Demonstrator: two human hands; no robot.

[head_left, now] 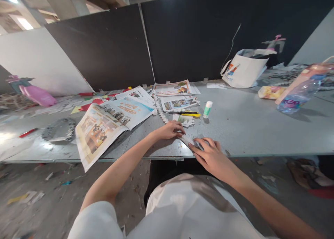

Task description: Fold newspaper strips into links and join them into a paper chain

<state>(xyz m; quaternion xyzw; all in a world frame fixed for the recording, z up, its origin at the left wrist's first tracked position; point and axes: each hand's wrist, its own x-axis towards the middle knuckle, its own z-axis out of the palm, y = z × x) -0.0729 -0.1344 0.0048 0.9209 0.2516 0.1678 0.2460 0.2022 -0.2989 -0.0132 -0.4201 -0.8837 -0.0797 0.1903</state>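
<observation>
A narrow folded strip of paper (187, 139) lies near the table's front edge, between my two hands. My left hand (171, 130) is closed, its fingertips pinching the strip's left end. Spread fingers of my right hand (208, 153) rest on the right end, pressing it down. Just beyond are a small stack of printed paper pieces (185, 120), a yellow utility knife (190, 114) and a black pen-like tool (177, 112). An upright glue stick (207, 109) with a green and white label stands right of them. A chain of folded paper (160, 108) runs behind my left hand.
An open magazine (104, 127) overhangs the front edge at left. Further left are a folded-paper ring (58, 129), a red pen (28, 133) and a pink spray bottle (38, 92). Printed sheets (172, 89) lie behind. Rightward stand a white bag (245, 70) and a plastic bottle (299, 94).
</observation>
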